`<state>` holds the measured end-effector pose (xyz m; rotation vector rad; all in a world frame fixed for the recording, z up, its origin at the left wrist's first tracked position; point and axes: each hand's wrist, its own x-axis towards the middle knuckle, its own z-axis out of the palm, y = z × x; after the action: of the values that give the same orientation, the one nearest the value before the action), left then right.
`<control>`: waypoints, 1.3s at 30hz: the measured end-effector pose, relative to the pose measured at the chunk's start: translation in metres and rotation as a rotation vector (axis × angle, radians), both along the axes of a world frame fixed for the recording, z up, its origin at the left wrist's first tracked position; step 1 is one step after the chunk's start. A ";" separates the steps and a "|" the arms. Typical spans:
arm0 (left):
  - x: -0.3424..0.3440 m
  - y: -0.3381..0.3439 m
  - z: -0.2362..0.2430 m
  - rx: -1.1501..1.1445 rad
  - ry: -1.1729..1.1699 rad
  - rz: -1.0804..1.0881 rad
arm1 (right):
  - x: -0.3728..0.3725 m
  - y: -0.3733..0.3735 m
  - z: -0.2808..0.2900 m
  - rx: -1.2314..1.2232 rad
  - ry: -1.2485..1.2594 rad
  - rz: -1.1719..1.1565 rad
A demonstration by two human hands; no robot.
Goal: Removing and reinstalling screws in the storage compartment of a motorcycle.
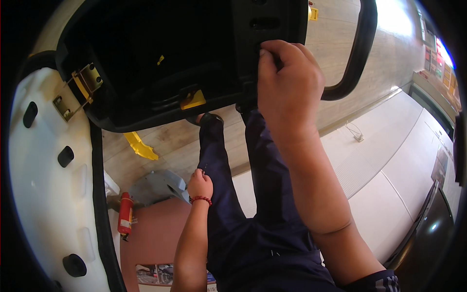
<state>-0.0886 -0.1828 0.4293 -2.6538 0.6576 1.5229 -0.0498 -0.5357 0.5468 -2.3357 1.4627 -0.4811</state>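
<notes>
Head view: the right hand [290, 75] is pinching, fingers closed, at the black panel [194, 63] occupying the upper left and top centre. The left hand [200, 185], mid-frame, is showing curled fingers. Neither hand's contents are showing clearly.

Right hand [293, 83]: fingertips end at the black plastic shell [206, 44]; anything pinched there is hidden.
Left hand [200, 185]: specks at the fingertips, too small to identify; grip unclear.
Black plastic shell: far end cut off; interior lost in shadow.
Yellow scrap [160, 60] inside shell: too small to name.
Curved yellow strip [141, 147] on floor: far end hidden behind shell.
Dark shoe [212, 119]: partly covered by shell.
Cream panel [39, 170], left: near end cut off.
Red fire extinguisher [125, 214]: label illegible.
Printed picture [155, 274], near: cut off below.
Black loop [362, 53], right: far end cut off.
Shelves [440, 68], far right: contents blurred.
</notes>
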 end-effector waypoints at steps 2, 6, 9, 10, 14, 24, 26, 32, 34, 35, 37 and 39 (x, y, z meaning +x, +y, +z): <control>0.000 -0.002 0.000 -0.013 -0.001 0.008 | -0.001 -0.003 0.002 0.001 0.008 0.008; 0.000 -0.002 0.001 0.010 -0.008 0.011 | 0.004 -0.005 0.007 0.057 0.044 0.014; -0.001 -0.001 0.000 0.006 -0.010 0.008 | 0.005 -0.005 0.010 0.103 0.085 -0.030; -0.001 -0.001 0.000 0.004 -0.013 0.002 | 0.005 -0.005 0.011 0.103 0.083 -0.029; -0.001 0.000 -0.001 0.004 -0.010 0.013 | 0.006 -0.003 0.011 0.124 0.115 -0.026; 0.000 -0.002 0.000 -0.008 -0.002 0.011 | 0.005 -0.002 0.008 0.075 0.104 0.008; 0.000 -0.002 0.001 -0.008 -0.002 0.011 | 0.004 -0.003 0.010 0.089 0.107 0.016; -0.001 -0.002 0.000 0.021 0.000 0.036 | 0.000 -0.004 0.005 0.061 0.097 0.079; -0.001 -0.003 0.001 0.027 0.015 0.031 | 0.000 -0.004 0.003 0.034 0.098 0.103; -0.001 -0.003 0.001 0.026 0.015 0.032 | 0.000 -0.004 0.003 0.016 0.104 0.101; 0.000 -0.004 0.000 0.043 0.016 0.014 | 0.000 -0.004 0.002 -0.001 0.110 0.102; 0.001 -0.003 0.000 0.040 0.014 0.034 | -0.002 -0.003 0.003 0.015 0.134 0.097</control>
<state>-0.0879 -0.1862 0.4297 -2.6413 0.5797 1.5473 -0.0521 -0.5391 0.5494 -2.4546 1.3967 -0.2922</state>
